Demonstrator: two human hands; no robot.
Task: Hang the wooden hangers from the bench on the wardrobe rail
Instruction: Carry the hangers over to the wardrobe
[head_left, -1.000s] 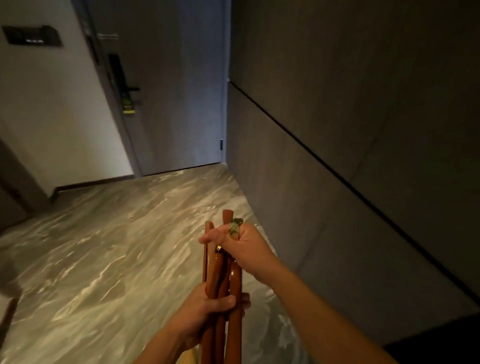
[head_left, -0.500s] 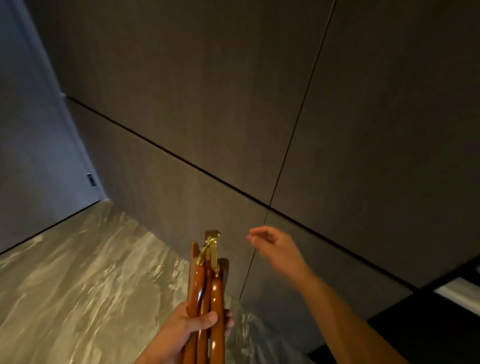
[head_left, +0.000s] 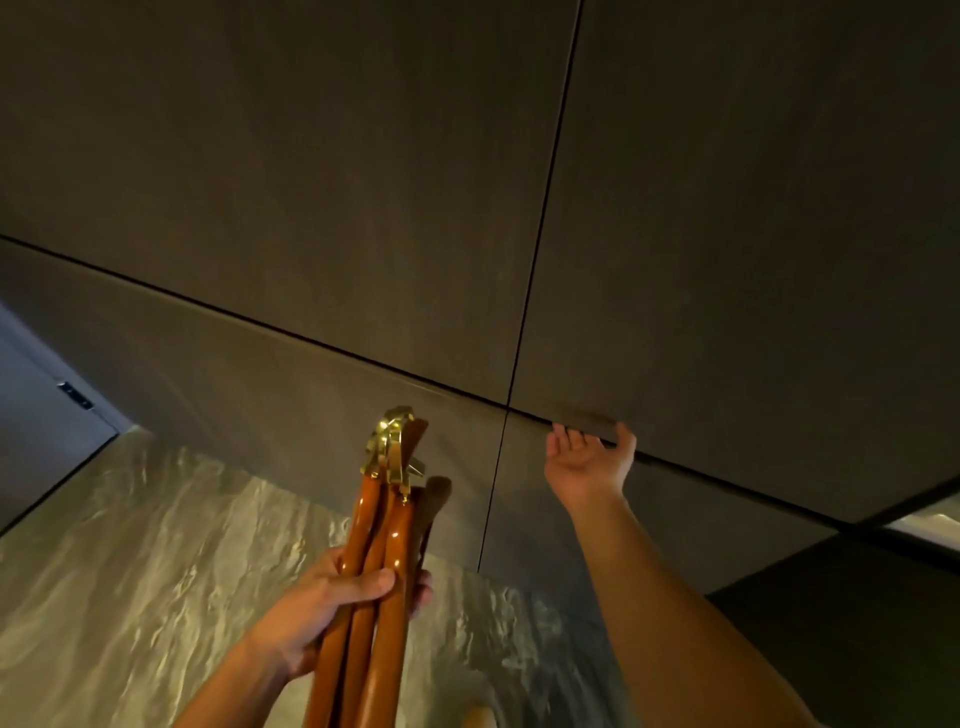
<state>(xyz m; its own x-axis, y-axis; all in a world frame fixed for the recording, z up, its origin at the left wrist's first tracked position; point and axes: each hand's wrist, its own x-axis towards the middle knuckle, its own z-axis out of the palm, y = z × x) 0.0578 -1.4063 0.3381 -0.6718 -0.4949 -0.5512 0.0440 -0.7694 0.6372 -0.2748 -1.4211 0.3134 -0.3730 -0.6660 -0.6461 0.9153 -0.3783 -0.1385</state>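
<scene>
- The left hand (head_left: 332, 597), in the lower middle of the frame, is wrapped around a bundle of wooden hangers (head_left: 387, 540), with the thumb lying across the front of them.
- The hangers stand nearly upright, and their gold metal hooks (head_left: 392, 447) are gathered at the top of the bundle.
- The right hand (head_left: 587, 462), right of centre, is spread with the palm toward the camera. Its fingertips (head_left: 563, 432) touch the lower edge of a dark wardrobe panel (head_left: 727, 260), at the horizontal gap (head_left: 311, 340).
- It holds nothing. It cannot be seen if the fingertips are hooked behind the edge.
- The wardrobe appears closed and the rail is not in view, so no hanger seems to be hung yet.
- The step in hand seems to be the opening of this panel, just right of the vertical seam (head_left: 540, 234).
- The next move probably calls for a pull on the panel edge, while the left hand keeps the bundle away from the door's swing.
- The marble floor (head_left: 130, 545) fills the lower left of the frame.
</scene>
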